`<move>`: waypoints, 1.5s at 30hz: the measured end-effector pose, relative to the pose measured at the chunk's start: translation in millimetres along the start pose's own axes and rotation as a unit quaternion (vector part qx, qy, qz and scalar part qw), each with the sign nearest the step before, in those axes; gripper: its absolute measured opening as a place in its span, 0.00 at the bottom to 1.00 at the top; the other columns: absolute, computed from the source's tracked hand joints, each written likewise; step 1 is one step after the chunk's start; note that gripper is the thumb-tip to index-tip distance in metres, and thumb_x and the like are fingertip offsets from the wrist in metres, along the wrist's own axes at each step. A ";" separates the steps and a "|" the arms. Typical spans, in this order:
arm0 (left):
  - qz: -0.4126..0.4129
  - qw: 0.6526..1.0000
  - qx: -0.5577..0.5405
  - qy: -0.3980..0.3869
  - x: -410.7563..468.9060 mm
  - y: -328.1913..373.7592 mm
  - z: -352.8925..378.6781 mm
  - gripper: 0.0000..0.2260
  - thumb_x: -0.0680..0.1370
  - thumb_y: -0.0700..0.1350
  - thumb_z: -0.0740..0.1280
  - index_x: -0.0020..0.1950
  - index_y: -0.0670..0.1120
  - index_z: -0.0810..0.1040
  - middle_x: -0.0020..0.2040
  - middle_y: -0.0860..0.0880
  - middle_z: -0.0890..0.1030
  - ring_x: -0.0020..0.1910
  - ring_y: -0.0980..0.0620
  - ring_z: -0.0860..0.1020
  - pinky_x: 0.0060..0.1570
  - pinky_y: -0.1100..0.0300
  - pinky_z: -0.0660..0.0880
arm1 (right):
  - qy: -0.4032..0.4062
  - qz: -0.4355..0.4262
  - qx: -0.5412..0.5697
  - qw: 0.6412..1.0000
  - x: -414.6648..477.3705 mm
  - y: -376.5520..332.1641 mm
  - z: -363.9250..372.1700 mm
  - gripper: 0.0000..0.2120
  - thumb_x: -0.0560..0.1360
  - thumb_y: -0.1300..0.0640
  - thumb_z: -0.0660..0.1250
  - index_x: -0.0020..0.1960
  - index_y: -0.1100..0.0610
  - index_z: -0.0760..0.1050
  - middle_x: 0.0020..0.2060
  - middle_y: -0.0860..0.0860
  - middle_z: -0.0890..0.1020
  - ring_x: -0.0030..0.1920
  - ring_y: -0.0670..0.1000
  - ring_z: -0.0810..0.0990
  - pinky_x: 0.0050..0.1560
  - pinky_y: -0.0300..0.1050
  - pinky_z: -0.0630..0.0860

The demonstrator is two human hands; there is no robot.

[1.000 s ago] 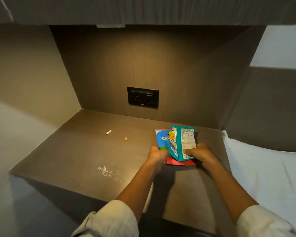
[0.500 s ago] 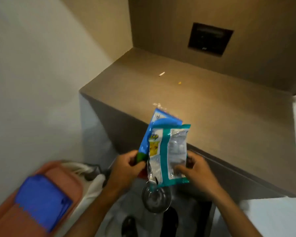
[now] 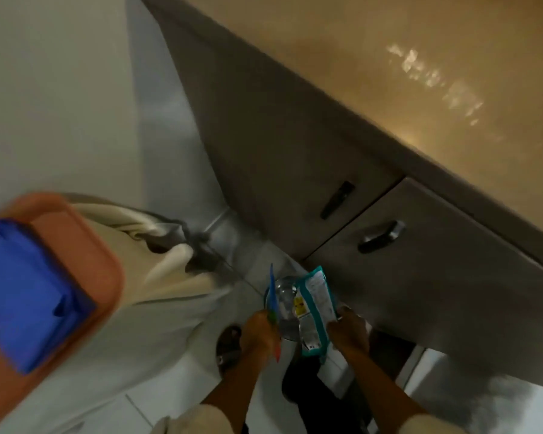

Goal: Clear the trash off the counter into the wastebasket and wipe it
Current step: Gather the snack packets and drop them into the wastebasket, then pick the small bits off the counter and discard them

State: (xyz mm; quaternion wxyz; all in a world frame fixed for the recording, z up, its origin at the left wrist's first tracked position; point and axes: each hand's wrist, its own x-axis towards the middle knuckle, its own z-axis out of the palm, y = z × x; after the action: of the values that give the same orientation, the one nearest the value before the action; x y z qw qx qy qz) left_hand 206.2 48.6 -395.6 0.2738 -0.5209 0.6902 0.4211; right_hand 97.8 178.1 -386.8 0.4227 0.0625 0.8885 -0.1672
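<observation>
I look down at the floor beside the counter (image 3: 373,57). My left hand (image 3: 259,332) grips a blue snack wrapper (image 3: 273,292) seen edge-on, with a bit of red wrapper showing below the fist. My right hand (image 3: 347,328) holds a teal snack packet (image 3: 315,308). Both wrappers hang directly over a small round wastebasket (image 3: 282,303) lined with a clear bag, standing on the floor by the cabinet. White crumbs (image 3: 433,76) glint on the counter top at the upper right.
Cabinet doors with dark handles (image 3: 337,200) run below the counter. To the left an orange tray (image 3: 60,239) carries a blue cloth (image 3: 22,296), resting on a cream fabric bundle (image 3: 157,277). A sandalled foot (image 3: 229,343) stands on the tiled floor.
My view has swung down from the counter to the floor. Both hands have carried the wrappers off the counter and lowered them to just over the wastebasket.
</observation>
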 end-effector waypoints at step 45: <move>0.427 0.823 0.205 0.313 -121.9 457.1 -254.5 0.14 0.81 0.43 0.60 0.66 0.46 0.74 0.63 0.44 0.75 0.61 0.44 0.76 0.60 0.50 0.76 | 0.272 -0.389 -0.185 0.861 -75.8 -257.8 -394.5 0.14 0.78 0.63 0.56 0.61 0.59 0.73 0.61 0.57 0.74 0.61 0.58 0.72 0.59 0.51 0.72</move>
State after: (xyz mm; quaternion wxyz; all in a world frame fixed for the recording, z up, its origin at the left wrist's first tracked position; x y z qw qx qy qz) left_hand -175.0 -65.5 -34.7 -0.0631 -0.2097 0.9627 0.1591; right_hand -207.3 77.1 -33.8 0.0688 -0.3246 0.9348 -0.1264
